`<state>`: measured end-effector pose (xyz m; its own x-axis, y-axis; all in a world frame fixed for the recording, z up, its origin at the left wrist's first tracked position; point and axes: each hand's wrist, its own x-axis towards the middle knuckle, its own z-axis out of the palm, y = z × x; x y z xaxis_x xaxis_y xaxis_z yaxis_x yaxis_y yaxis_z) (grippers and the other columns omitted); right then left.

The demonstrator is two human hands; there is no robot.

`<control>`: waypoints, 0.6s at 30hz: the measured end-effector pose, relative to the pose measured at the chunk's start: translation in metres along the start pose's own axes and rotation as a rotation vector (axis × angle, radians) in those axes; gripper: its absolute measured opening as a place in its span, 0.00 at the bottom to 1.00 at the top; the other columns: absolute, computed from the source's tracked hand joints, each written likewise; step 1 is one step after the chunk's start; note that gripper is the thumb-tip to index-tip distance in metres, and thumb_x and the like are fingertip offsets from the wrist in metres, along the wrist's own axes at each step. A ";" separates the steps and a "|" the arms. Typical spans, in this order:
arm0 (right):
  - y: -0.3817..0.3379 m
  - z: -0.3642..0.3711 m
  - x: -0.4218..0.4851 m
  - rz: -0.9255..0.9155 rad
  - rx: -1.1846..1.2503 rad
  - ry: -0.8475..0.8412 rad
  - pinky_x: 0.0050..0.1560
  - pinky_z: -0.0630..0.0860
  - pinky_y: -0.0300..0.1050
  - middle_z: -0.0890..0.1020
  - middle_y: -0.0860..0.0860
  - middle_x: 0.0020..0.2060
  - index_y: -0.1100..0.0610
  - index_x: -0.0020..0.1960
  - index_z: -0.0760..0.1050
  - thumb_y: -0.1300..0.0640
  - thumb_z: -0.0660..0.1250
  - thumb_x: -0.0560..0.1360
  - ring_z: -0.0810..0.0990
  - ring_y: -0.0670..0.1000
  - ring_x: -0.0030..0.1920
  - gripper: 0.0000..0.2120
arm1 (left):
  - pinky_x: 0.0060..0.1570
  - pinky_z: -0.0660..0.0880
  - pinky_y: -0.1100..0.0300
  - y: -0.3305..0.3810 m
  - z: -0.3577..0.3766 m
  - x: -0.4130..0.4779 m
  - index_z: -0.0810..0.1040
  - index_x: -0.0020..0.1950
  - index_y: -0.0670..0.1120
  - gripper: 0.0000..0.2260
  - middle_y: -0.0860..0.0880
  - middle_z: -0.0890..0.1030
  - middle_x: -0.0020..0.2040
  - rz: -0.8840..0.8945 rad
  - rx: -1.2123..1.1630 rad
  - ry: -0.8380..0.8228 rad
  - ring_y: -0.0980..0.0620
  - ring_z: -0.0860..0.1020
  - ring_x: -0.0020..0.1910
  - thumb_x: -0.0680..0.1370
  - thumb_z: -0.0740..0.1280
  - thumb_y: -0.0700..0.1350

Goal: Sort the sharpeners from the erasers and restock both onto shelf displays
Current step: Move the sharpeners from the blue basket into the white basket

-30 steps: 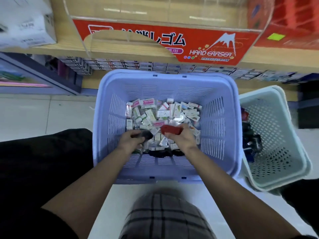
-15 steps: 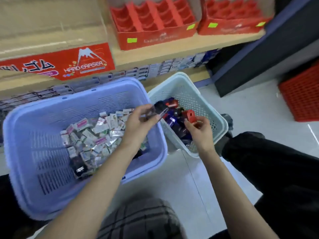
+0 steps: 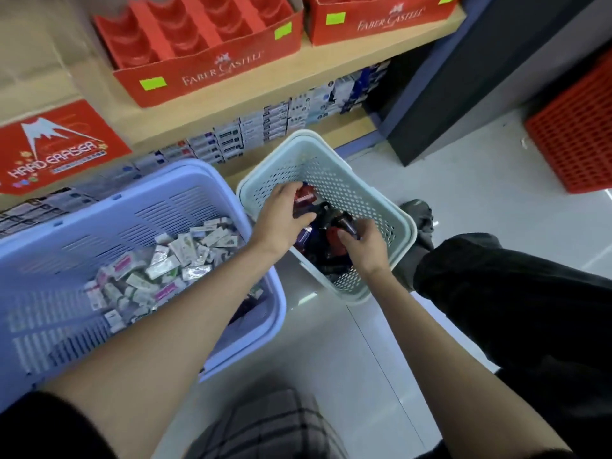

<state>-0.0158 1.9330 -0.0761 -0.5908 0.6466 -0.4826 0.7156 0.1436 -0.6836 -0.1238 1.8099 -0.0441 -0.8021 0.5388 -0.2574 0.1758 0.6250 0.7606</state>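
Observation:
A lilac basket (image 3: 165,213) on the floor at the left holds several wrapped erasers (image 3: 159,273). Beside it on the right stands a pale green basket (image 3: 347,193) with several dark and red sharpeners (image 3: 318,250). Both hands are inside the green basket. My left hand (image 3: 281,220) curls its fingers round a dark sharpener (image 3: 303,212), next to a red sharpener (image 3: 304,193). My right hand (image 3: 364,243) pinches another dark sharpener (image 3: 347,223) on top of the pile.
On the wooden shelf above stand two red Faber-Castell display trays (image 3: 205,71) (image 3: 381,21) and a red Hard Eraser display (image 3: 49,150). Boxed stock lines the lower shelf (image 3: 265,127). A red crate (image 3: 576,134) and a dark pillar (image 3: 463,77) are at the right. My black-trousered knee (image 3: 513,293) is beside the green basket.
Both hands left the lilac basket carrying sharpeners; the view swung right. My left hand has moved into the green basket, and my right hand now pinches a dark sharpener there.

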 end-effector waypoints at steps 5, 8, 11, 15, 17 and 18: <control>-0.047 0.000 -0.031 -0.234 0.072 -0.049 0.47 0.72 0.31 0.77 0.47 0.50 0.59 0.57 0.73 0.59 0.66 0.77 0.77 0.46 0.48 0.10 | 0.52 0.69 0.75 -0.012 -0.068 -0.052 0.76 0.58 0.46 0.13 0.52 0.79 0.55 -0.025 -0.298 -0.007 0.60 0.77 0.53 0.75 0.70 0.42; -0.080 0.014 -0.059 -0.413 0.145 -0.143 0.43 0.72 0.30 0.79 0.45 0.44 0.56 0.51 0.75 0.62 0.65 0.76 0.78 0.45 0.44 0.05 | 0.47 0.74 0.69 -0.055 -0.109 -0.094 0.77 0.51 0.47 0.06 0.55 0.79 0.47 -0.115 -0.349 0.131 0.62 0.78 0.44 0.76 0.70 0.41; -0.094 0.051 -0.077 -0.495 0.023 -0.421 0.44 0.73 0.37 0.79 0.47 0.41 0.56 0.51 0.74 0.62 0.64 0.77 0.77 0.47 0.42 0.04 | 0.45 0.75 0.65 -0.116 -0.126 -0.133 0.76 0.46 0.50 0.05 0.53 0.78 0.44 -0.267 -0.261 0.070 0.57 0.77 0.42 0.75 0.70 0.41; -0.083 0.130 -0.080 -0.503 -0.516 -0.816 0.51 0.72 0.45 0.77 0.55 0.49 0.62 0.57 0.73 0.64 0.60 0.78 0.75 0.54 0.50 0.09 | 0.46 0.74 0.60 -0.187 -0.113 -0.177 0.77 0.43 0.46 0.06 0.50 0.78 0.42 -0.464 -0.270 -0.130 0.54 0.76 0.41 0.75 0.69 0.36; -0.066 0.165 -0.075 -0.461 -0.801 -0.917 0.55 0.71 0.46 0.75 0.59 0.56 0.63 0.60 0.72 0.64 0.58 0.78 0.74 0.58 0.57 0.12 | 0.45 0.73 0.68 -0.209 -0.101 -0.188 0.77 0.46 0.42 0.05 0.51 0.77 0.41 -0.522 -0.304 -0.162 0.57 0.75 0.41 0.75 0.68 0.33; -0.055 0.179 -0.071 -0.438 -0.911 -0.960 0.57 0.71 0.46 0.74 0.60 0.59 0.63 0.61 0.72 0.64 0.57 0.78 0.73 0.59 0.60 0.13 | 0.46 0.73 0.69 -0.219 -0.094 -0.190 0.78 0.47 0.41 0.06 0.51 0.77 0.41 -0.552 -0.329 -0.180 0.56 0.76 0.42 0.75 0.67 0.32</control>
<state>-0.0801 1.7454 -0.1020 -0.5836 -0.2842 -0.7607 0.1773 0.8696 -0.4609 -0.0638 1.5177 -0.1053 -0.6115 0.2933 -0.7349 -0.4395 0.6464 0.6237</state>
